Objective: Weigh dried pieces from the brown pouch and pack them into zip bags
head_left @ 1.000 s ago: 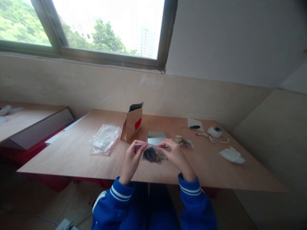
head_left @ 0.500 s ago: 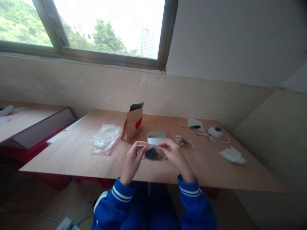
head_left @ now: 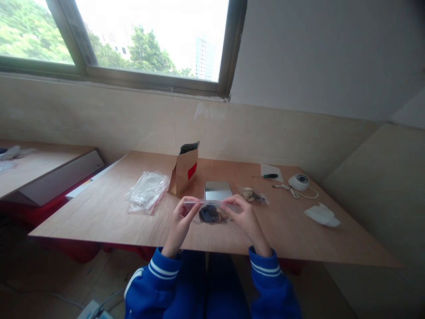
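Note:
A small clear plastic bag (head_left: 212,215) with dark and tan pieces inside is stretched between my hands over the near part of the table. My left hand (head_left: 182,217) pinches the left part of its top edge between thumb and fingers. At the right part of the same edge, my right hand (head_left: 244,215) does likewise. Just behind the bag lies a flat, silvery scale-like plate (head_left: 217,190). To its right rests another clear bag (head_left: 253,195) holding pale and dark pieces. What the pieces are I cannot make out.
An open brown paper pouch (head_left: 185,170) with a red label stands behind my left hand. Left of it lies a stack of clear bags (head_left: 148,191). A green-handled screwdriver (head_left: 270,176), a white dome camera (head_left: 298,182) with its cable, and a crumpled white cloth (head_left: 322,215) are on the right.
My left hand has slid slightly left and my right hand slightly right along the bag's top edge. Both still pinch it, and the objects on the table stay put.

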### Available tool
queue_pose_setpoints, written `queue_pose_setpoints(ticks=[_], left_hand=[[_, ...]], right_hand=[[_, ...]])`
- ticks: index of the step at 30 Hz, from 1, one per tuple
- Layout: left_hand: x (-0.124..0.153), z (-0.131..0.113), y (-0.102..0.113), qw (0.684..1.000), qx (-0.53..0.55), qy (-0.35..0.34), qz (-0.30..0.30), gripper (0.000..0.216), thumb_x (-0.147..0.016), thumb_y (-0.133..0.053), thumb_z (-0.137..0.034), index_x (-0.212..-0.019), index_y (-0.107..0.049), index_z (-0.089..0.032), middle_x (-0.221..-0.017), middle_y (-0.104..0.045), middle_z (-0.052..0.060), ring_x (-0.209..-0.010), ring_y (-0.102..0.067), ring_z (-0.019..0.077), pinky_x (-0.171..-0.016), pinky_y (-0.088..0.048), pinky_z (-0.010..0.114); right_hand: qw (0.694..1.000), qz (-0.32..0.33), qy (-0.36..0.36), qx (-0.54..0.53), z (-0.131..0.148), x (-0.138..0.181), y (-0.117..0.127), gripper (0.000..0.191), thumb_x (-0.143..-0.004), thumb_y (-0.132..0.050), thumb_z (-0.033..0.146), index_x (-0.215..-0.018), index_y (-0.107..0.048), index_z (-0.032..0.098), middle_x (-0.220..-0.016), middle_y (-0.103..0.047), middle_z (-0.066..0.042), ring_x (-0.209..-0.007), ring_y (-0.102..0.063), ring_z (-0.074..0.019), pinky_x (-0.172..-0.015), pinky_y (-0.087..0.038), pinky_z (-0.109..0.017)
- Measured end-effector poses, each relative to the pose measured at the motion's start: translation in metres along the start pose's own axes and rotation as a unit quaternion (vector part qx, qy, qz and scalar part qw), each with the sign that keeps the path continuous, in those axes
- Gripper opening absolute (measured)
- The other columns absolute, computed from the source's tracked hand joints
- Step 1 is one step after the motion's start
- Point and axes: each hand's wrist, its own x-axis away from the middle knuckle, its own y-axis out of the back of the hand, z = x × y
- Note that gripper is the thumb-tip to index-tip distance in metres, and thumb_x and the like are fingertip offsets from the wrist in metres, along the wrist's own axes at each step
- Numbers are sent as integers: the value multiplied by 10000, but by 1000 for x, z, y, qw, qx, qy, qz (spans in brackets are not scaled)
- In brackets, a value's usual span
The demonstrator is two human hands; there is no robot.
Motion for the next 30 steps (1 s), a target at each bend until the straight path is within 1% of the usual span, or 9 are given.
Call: queue_pose_setpoints(ticks=[2,4,7,11,16,20,24,28,30], left_hand=[[0,3,0,1000,22,0,-1,204,-820,-643,-360,-888,-620,-170,-846,-653,11,-818,-626,148,-754,-493,252],[1,6,-1,999,46,1,-3,200,-831,-633,-357,-901,-623,-170,-871,-660,15,-838,-633,151,-774,-498,259],[3,11,-3,998,59,9,-7,212,-828,-636,-358,-920,-629,-167,-885,-673,24,-845,-644,162,-780,-509,274],[4,11,-5,999,46,16,-11,225,-815,-650,-360,-930,-651,-167,-893,-696,34,-855,-660,174,-793,-523,289],[3,3,-8,1000,11,11,-25,216,-795,-669,-361,-874,-667,-161,-830,-708,31,-806,-672,177,-755,-536,289],[4,-2,-7,1000,-10,6,-28,209,-784,-681,-362,-824,-676,-157,-784,-708,28,-760,-671,172,-711,-534,272],[7,-8,-6,999,-26,5,-19,213,-781,-684,-370,-814,-678,-160,-762,-704,23,-738,-666,165,-676,-521,253],[9,-11,-7,999,-36,0,-26,230,-786,-676,-389,-812,-671,-160,-755,-696,22,-730,-660,166,-666,-514,254],[9,-10,-8,1000,-26,1,-17,227,-796,-665,-391,-822,-663,-165,-758,-689,17,-736,-658,164,-675,-515,255]], right_hand=[[997,-7,-40,-73,0,3,-4,241,-774,-695,423,-792,-664,185,-800,-669,-32,-777,-638,-192,-719,-509,-302],[986,-12,-80,-146,-1,6,-9,287,-747,-710,457,-787,-644,181,-752,-667,-17,-689,-637,-168,-629,-508,-267],[974,-21,-106,-198,-3,9,-17,319,-729,-719,477,-802,-643,176,-743,-681,-20,-655,-643,-160,-593,-510,-250],[972,-27,-121,-198,-8,12,-22,315,-739,-714,471,-844,-664,178,-735,-704,-31,-648,-660,-173,-586,-526,-260],[978,-51,-111,-167,-8,15,-23,279,-760,-698,453,-824,-671,182,-760,-713,-44,-709,-681,-199,-623,-549,-280],[982,-67,-98,-145,-3,16,-21,264,-768,-692,441,-783,-658,180,-722,-688,-28,-669,-660,-176,-585,-525,-248],[988,-73,-69,-122,0,17,-18,245,-777,-687,418,-750,-655,177,-708,-657,-15,-657,-630,-153,-598,-505,-234],[985,-71,-77,-138,-2,18,-16,264,-766,-691,440,-731,-646,182,-668,-636,-2,-603,-606,-142,-552,-491,-229],[982,-67,-83,-157,-5,18,-16,278,-759,-692,461,-751,-645,187,-686,-647,-3,-614,-617,-147,-554,-500,-232]])
